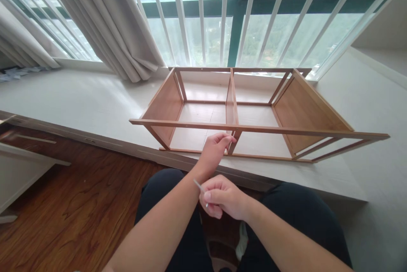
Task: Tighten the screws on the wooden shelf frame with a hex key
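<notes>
A wooden shelf frame (pixel 263 130) lies on its side on the white window ledge, with panels at both ends and a divider (pixel 234 94) in the middle. My left hand (pixel 216 149) is at the front of the frame, below the near rail and beside the divider's front post. Its thumb and fingers are pinched together; whatever is between them is too small or hidden to name. Lower and closer to me, my right hand (pixel 222 198) is closed around a thin metal hex key (pixel 199 186), whose long end points up to the left near my left wrist.
Behind the frame stand white window bars (pixel 202 22) and a grey curtain (pixel 104 22). The ledge's front edge runs just above my knees. A white piece of furniture (pixel 22 170) stands on the wooden floor (pixel 95 204) at the left; a wall (pixel 381 106) closes the right side.
</notes>
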